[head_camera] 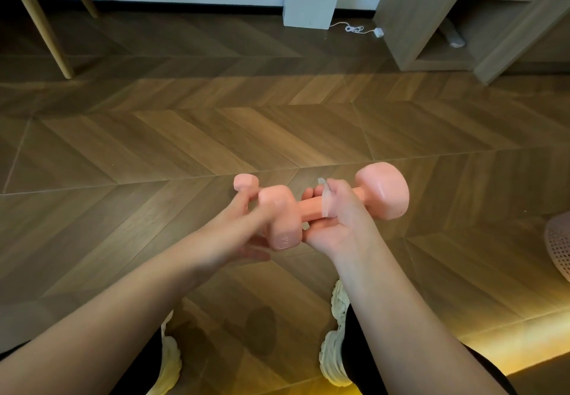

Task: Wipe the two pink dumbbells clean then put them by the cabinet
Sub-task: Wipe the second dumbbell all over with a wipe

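I am holding one dumbbell (382, 191) in the air over the floor (216, 135), ahead of my shoes (336, 348). My right hand (336, 222) is curling round its bar and pinching a thin pale wipe (325, 202) against it. My left hand (243, 231) is hovering at the near head, blurred. Its fingers are looking fairly straight, and I cannot tell whether it is grasping anything or only touching. One head of the second dumbbell (245, 182) is showing just past my left fingers. The rest is hidden, so I cannot tell whether it is lying on the floor or riding in that hand.

I am judging the wipe the weak spot: caught between fingers and bar, it is likely making the grip slick. The weight could then slide, tip and drop onto the floor or my shoes. The wipe is also covering only a narrow band, so the heads may be going unwiped. If my left hand is carrying the second dumbbell, the two could knock together.

The held dumbbell's long axis is running left to right across me. It is tilting, with the right head higher and farther and the left head lower and nearer. The right head is pointing towards the side where the cabinet (410, 24) is standing, well apart at the floor's far right.
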Tool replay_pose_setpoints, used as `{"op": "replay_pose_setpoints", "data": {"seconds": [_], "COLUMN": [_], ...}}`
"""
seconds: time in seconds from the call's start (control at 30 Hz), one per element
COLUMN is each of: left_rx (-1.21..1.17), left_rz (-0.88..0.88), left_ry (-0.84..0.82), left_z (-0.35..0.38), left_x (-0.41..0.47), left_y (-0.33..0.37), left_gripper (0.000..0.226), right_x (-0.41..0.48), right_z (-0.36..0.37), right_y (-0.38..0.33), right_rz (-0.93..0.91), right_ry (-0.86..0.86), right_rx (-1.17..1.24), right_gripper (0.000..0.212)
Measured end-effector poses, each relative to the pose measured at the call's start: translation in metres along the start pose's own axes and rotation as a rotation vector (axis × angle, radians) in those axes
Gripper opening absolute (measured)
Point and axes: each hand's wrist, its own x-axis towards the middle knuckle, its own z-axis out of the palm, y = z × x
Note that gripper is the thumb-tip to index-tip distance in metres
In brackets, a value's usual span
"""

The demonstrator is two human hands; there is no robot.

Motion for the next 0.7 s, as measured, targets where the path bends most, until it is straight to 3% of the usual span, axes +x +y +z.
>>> {"op": "replay_pose_setpoints", "data": {"seconds": [0.07,0.17,0.23,0.3,0.37,0.47,0.57,0.6,0.7], "left_rx": [-0.050,0.169,0.149,0.031,0.111,0.204,0.016,0.042,0.213], "left_rz": [-0.028,0.167,0.110,-0.055,0.044,0.220,0.064,0.099,0.269], "left_ry": [0.035,0.096,0.024,-0.019,0.039,0.091,0.028,0.041,0.106], "left_z": [0.0023,0.0040,0.0028,0.0030,0.0045,0.0049,0.0050,0.0066,0.0083], "left_x": [0.0008,0.0021,0.0014,0.0015,0.0018,0.0024,0.0021,0.0005,0.0012], "left_y": [-0.0007,-0.0054,-0.0049,-0.0013,-0.0040,-0.0052,-0.0007,-0.0004,-0.0031], "left_gripper": [0.040,0.074,0.087,0.077,0.066,0.082,0.064,0.056,0.075], "right_x": [-0.0002,0.0001,0.0007,0.0010,0.0006,0.0015,0.0011,0.0015,0.0020], "right_z": [-0.0003,-0.0005,-0.0017,-0.0017,-0.0003,-0.0013,-0.0024,-0.0024,-0.0025], "right_y": [-0.0002,-0.0021,-0.0013,0.0001,0.0001,-0.0011,0.0000,0.0001,-0.0017], "right_rz": [-0.004,0.000,-0.005,-0.007,-0.005,0.010,0.018,0.015,0.030], "right_ry": [0.004,0.001,0.000,0.008,0.010,-0.009,-0.021,-0.021,-0.027], "right_rx": [-0.019,0.008,0.029,0.010,-0.027,-0.018,-0.018,-0.025,-0.003], "right_gripper": [0.023,0.023,0.022,0.022,0.022,0.018,0.012,0.012,0.013]}}
